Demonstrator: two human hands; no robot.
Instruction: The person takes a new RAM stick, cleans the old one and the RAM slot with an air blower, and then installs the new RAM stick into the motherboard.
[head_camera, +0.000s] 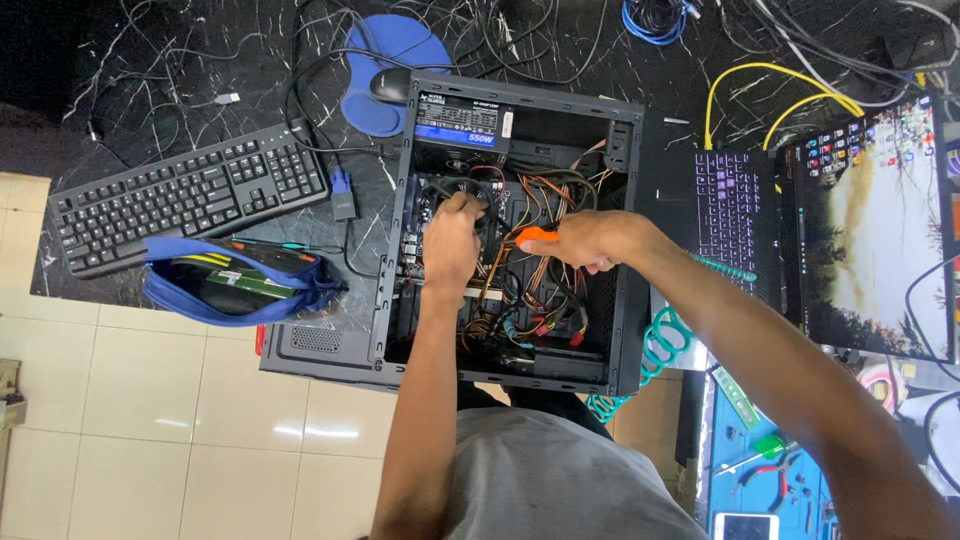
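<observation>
head view: left hand (452, 240) fingers pinched on black part inside open computer case (625, 250); right hand (590, 240) clenched around orange-handled screwdriver (535, 235); keyboard (190, 195) well left.

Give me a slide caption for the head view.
Left hand reaches into an open computer case; right hand grips an orange-handled screwdriver.

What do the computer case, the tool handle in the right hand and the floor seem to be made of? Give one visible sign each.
Computer case: likely painted sheet metal, matte black with thin folded edges. Tool handle in the right hand: probably plastic, bright glossy orange. Floor: glazed ceramic tile, cream, with grout lines and reflections.
</observation>
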